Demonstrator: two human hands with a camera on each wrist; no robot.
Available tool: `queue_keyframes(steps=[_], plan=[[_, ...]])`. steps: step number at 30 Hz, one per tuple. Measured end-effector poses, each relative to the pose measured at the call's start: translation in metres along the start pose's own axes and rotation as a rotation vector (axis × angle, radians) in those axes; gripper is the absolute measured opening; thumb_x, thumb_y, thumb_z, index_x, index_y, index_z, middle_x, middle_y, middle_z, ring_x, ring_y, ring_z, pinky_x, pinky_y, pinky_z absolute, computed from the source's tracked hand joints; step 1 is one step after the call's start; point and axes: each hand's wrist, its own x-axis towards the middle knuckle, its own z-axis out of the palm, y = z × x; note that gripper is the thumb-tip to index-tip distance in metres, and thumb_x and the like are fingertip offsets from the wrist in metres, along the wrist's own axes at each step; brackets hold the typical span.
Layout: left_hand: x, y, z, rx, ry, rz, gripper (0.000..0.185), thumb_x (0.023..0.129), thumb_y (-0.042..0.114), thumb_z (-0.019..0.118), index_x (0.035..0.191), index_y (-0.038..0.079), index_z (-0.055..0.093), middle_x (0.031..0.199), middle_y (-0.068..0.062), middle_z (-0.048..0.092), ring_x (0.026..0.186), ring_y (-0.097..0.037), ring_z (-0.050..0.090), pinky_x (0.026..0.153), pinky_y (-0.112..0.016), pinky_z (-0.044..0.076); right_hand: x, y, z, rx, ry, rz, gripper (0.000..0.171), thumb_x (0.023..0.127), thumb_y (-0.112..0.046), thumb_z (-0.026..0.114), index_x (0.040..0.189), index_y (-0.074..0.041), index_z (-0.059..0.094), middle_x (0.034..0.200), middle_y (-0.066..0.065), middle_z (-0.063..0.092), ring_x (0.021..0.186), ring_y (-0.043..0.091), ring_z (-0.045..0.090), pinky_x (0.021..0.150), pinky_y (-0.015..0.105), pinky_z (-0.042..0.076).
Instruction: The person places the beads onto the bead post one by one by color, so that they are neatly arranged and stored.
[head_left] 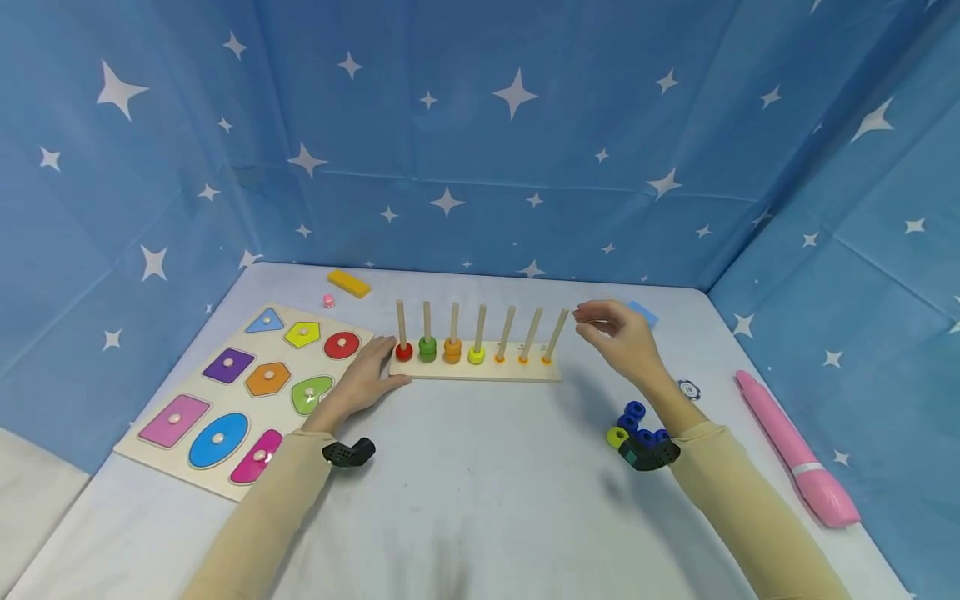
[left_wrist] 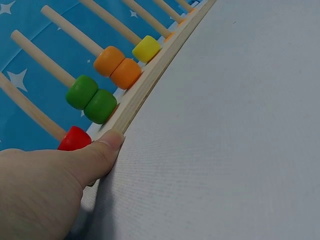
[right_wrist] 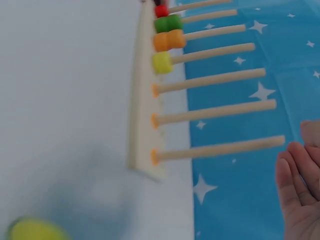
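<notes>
A wooden peg board (head_left: 480, 372) with several upright pegs lies across the middle of the table. My left hand (head_left: 365, 379) grips its left end, the thumb pressed on the front edge in the left wrist view. From the left, the pegs carry one red bead (head_left: 404, 352), two green beads (head_left: 427, 349), two orange beads (head_left: 452, 351) and one yellow bead (head_left: 476, 355); the three right pegs are bare. Beside the tip of the rightmost peg (right_wrist: 220, 149) is my right hand (head_left: 618, 337), fingers loosely bent, with nothing visible in them.
Several blue beads (head_left: 635, 410) and a yellow-green bead (head_left: 617, 437) lie below my right wrist. A shape puzzle board (head_left: 225, 392) occupies the left side. Around them are a yellow block (head_left: 349, 283), a pink die (head_left: 328, 301), a blue block (head_left: 643, 313), a chip (head_left: 688, 389) and a pink stick-like object (head_left: 795, 450).
</notes>
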Motion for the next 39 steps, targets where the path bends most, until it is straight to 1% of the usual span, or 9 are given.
queue_keyframes(steps=[2,5,11,18,22,25,28,35,39], plan=[[0.000,0.001,0.000,0.001,-0.002,0.004,0.080,0.086,0.034,0.069,0.146,-0.001,0.029,0.151,-0.021,0.026,0.141,-0.035,0.014,0.114,-0.050,0.017,-0.010,0.005,-0.004,-0.003,-0.014,0.026,0.026,0.088,0.002,0.063,0.112,0.008,0.060,0.107,0.021,0.063,0.098,0.035,0.062,0.085,0.017,0.050],[0.000,0.001,-0.001,-0.001,0.002,0.008,0.080,0.086,0.034,0.069,0.146,-0.001,0.028,0.151,-0.021,0.025,0.141,-0.036,0.014,0.114,-0.050,0.017,-0.025,0.014,-0.010,0.005,-0.041,0.064,0.026,0.088,0.002,0.063,0.113,0.007,0.060,0.107,0.021,0.064,0.097,0.035,0.062,0.084,0.015,0.050],[-0.001,0.002,-0.001,-0.004,-0.009,0.002,0.081,0.087,0.034,0.069,0.147,-0.001,0.028,0.151,-0.021,0.024,0.141,-0.035,0.013,0.114,-0.050,0.017,-0.057,0.033,-0.016,0.013,-0.105,0.136,0.027,0.088,0.001,0.063,0.114,0.007,0.059,0.108,0.021,0.064,0.096,0.035,0.063,0.082,0.014,0.050],[0.000,0.001,-0.001,-0.002,-0.005,0.008,0.081,0.086,0.033,0.069,0.146,-0.002,0.028,0.151,-0.021,0.025,0.141,-0.036,0.013,0.114,-0.050,0.017,-0.090,0.057,-0.018,0.002,-0.173,0.186,0.025,0.086,0.004,0.064,0.111,0.008,0.060,0.104,0.023,0.065,0.093,0.037,0.064,0.077,0.015,0.053],[0.001,-0.001,-0.001,0.004,-0.008,0.006,0.081,0.086,0.034,0.069,0.147,-0.001,0.027,0.151,-0.021,0.024,0.141,-0.035,0.013,0.114,-0.050,0.017,-0.104,0.074,-0.020,0.000,-0.206,0.193,0.024,0.086,0.001,0.065,0.110,0.005,0.062,0.101,0.021,0.066,0.088,0.029,0.066,0.073,0.017,0.054],[0.001,-0.001,-0.001,-0.002,-0.011,0.008,0.082,0.086,0.035,0.069,0.147,-0.001,0.027,0.151,-0.021,0.024,0.141,-0.035,0.013,0.114,-0.049,0.016,-0.112,0.083,-0.023,-0.012,-0.221,0.176,0.024,0.086,-0.001,0.066,0.110,0.001,0.064,0.100,0.016,0.067,0.085,0.020,0.066,0.073,0.017,0.054],[0.001,0.000,-0.002,0.002,-0.007,0.006,0.081,0.087,0.035,0.068,0.147,-0.001,0.027,0.151,-0.021,0.025,0.141,-0.035,0.013,0.114,-0.049,0.016,-0.118,0.085,-0.026,-0.056,-0.236,0.123,0.024,0.084,-0.002,0.069,0.108,-0.003,0.065,0.097,0.011,0.069,0.082,0.014,0.066,0.071,0.018,0.054],[-0.001,0.004,-0.003,0.004,-0.013,-0.004,0.081,0.087,0.034,0.068,0.147,-0.002,0.027,0.151,-0.022,0.024,0.141,-0.035,0.011,0.115,-0.049,0.015,-0.121,0.083,-0.027,-0.226,-0.256,-0.005,0.029,0.076,0.001,0.075,0.103,-0.007,0.068,0.094,0.001,0.069,0.081,0.014,0.066,0.071,0.031,0.057],[-0.001,0.004,-0.003,0.006,-0.016,-0.007,0.081,0.088,0.035,0.067,0.147,-0.001,0.026,0.151,-0.021,0.024,0.142,-0.035,0.011,0.114,-0.049,0.015,-0.119,0.080,-0.027,-0.327,-0.333,-0.052,0.031,0.075,0.000,0.075,0.104,-0.006,0.069,0.096,-0.002,0.068,0.086,0.014,0.064,0.076,0.037,0.057]])
